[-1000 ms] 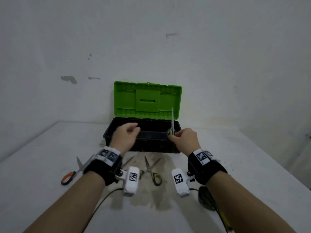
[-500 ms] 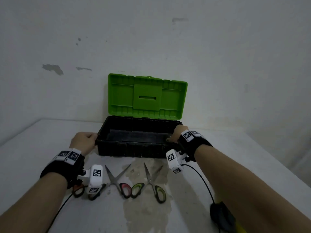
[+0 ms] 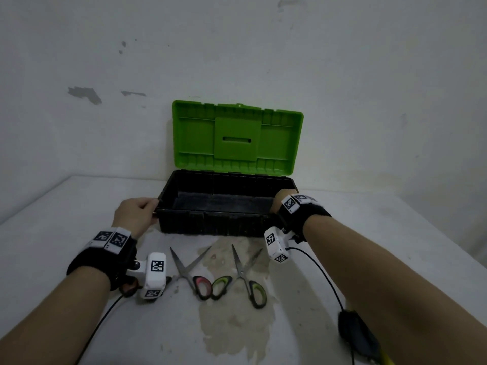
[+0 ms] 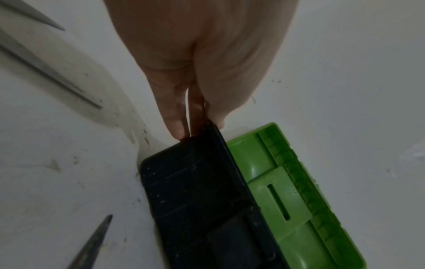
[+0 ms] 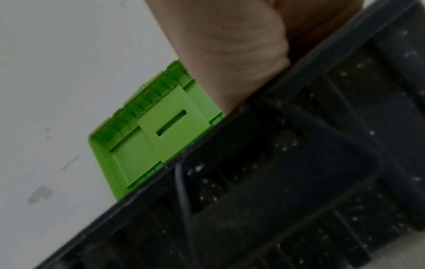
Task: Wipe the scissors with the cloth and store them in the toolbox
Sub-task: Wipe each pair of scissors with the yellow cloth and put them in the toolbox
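**A:** Both hands are on the toolbox [image 3: 210,222]. At centre left of the head view the left hand [image 3: 134,216] has its fingers [image 4: 174,125] curled onto the box's left end rim, gripping it. At centre right the right hand [image 3: 279,200] reaches over the right end of the rim; how its fingers lie I cannot tell, since the wrist view shows only the heel of the hand against the black edge.

**B:** Where are the scissors?

**A:** On the table [image 3: 52,219], in front of the box, none held. Left to right along the lower middle of the frame: the red-handled scissors [image 3: 191,271], then the green-handled scissors [image 3: 246,276]. Both lie flat with blades spread, long axes running roughly from the near edge towards the box, tips at the box, handles nearest the person. A dark handle shows under the left wrist camera, perhaps a third pair; too hidden to say.

**B:** Which step is this?

**A:** My judgement: steadying or positioning the open box, green lid [image 3: 237,138] upright against the wall behind. No cloth is visible in any view.

**B:** What next?

**A:** Probably letting go of the rim, picking up one pair by its handles and finding the cloth. Open blades call for closing them first, then laying the pair lengthwise along the box.
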